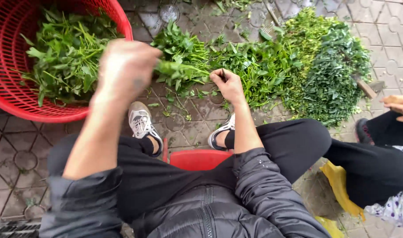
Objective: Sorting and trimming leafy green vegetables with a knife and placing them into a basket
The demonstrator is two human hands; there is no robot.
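Observation:
My left hand (124,70) is raised and blurred, closed around a bunch of leafy green stems (177,69) that stick out to its right. My right hand (228,83) is lower, over the paving, pinching the ends of green stalks (201,75) at the edge of the pile on the ground (254,66). A red plastic basket (16,103) with loose greens (65,53) inside stands at the upper left, just behind my left hand.
More heaped greens (329,70) lie on the grey paving at the right. I sit on a red stool (197,158), feet in pale sneakers (142,125). Another person's dark-trousered legs (378,154) and hand (400,105) are at the right edge.

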